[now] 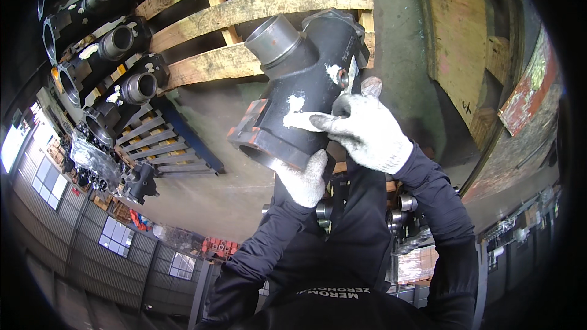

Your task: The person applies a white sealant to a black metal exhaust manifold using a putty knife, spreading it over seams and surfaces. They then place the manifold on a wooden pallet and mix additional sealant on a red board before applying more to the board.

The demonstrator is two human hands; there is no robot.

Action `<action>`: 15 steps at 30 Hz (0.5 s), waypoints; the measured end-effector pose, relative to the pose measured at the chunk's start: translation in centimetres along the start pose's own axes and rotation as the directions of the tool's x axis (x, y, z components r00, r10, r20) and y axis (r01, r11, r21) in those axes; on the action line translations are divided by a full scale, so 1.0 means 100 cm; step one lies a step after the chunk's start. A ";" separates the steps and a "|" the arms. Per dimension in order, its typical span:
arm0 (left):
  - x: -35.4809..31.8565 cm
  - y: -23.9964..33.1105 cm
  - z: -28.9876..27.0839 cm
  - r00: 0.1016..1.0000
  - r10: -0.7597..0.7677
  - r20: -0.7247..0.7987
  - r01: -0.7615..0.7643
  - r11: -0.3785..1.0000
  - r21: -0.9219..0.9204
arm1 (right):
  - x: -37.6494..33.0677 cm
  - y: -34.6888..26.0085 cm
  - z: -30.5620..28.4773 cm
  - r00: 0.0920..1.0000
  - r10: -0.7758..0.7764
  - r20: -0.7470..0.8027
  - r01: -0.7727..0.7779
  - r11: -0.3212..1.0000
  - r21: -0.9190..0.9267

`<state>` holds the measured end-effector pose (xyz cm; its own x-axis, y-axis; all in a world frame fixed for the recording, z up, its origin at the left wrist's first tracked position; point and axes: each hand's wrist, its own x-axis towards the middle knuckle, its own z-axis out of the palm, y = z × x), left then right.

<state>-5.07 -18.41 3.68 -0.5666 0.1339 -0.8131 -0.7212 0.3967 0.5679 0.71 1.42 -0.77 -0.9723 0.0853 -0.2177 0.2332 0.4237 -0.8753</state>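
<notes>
A black cast-metal valve body (306, 88) lies tilted in front of me. It has a bare steel neck (273, 41) pointing up-left and a square flange with reddish edges at its near end. White filler patches (296, 103) mark its side. My left hand (304, 182), in a white glove, is closed on the near flange rim, its fingers partly hidden inside the opening. My gloved right hand (370, 131) reaches over the right side, one finger stretched onto a white patch. A thin flat pale blade (351, 74) sticks out beside its curled fingers, against the body; its grip is hidden.
Wooden pallets (263, 3) lie beyond the valve body. Several similar black castings (116, 43) with steel necks stand at far left, near a dark slatted metal rack (162, 143). Plywood boards (455, 36) stand at right. More steel-necked parts (406, 203) lie by my legs.
</notes>
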 end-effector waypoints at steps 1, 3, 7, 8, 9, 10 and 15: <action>0.000 -0.001 0.000 1.000 -0.001 0.003 0.001 1.000 0.018 | 0.001 0.000 0.002 1.000 0.003 -0.008 -0.003 1.000 -0.008; 0.001 -0.003 0.000 0.999 0.049 -0.015 -0.049 0.998 0.043 | 0.002 0.000 0.003 1.000 0.007 -0.023 -0.007 1.000 -0.026; -0.001 -0.007 0.001 0.997 0.055 -0.055 -0.054 0.998 0.021 | 0.002 -0.005 0.000 0.977 0.071 -0.202 -0.106 0.980 -0.168; 0.000 -0.007 0.001 0.997 0.063 -0.036 -0.062 0.998 0.027 | 0.001 -0.007 0.000 0.989 0.029 -0.142 -0.040 0.997 -0.073; -0.001 -0.008 0.001 0.998 0.051 -0.022 -0.050 0.998 0.028 | 0.001 -0.008 0.000 0.993 0.004 -0.120 -0.001 1.000 0.026; -0.003 -0.009 0.000 0.999 0.053 -0.005 -0.053 0.998 0.017 | 0.000 -0.008 0.000 0.998 -0.037 0.048 0.040 0.998 -0.047; -0.002 -0.015 -0.001 0.996 0.080 -0.041 -0.081 0.997 -0.019 | -0.001 0.006 0.001 0.986 0.099 -0.130 -0.128 0.963 -0.236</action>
<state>-3.94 -19.10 3.03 -0.6384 0.1278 -0.7590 -0.6804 0.3673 0.6342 0.99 1.60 -1.36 -0.9382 0.2440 -0.2455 0.3452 0.6098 -0.7135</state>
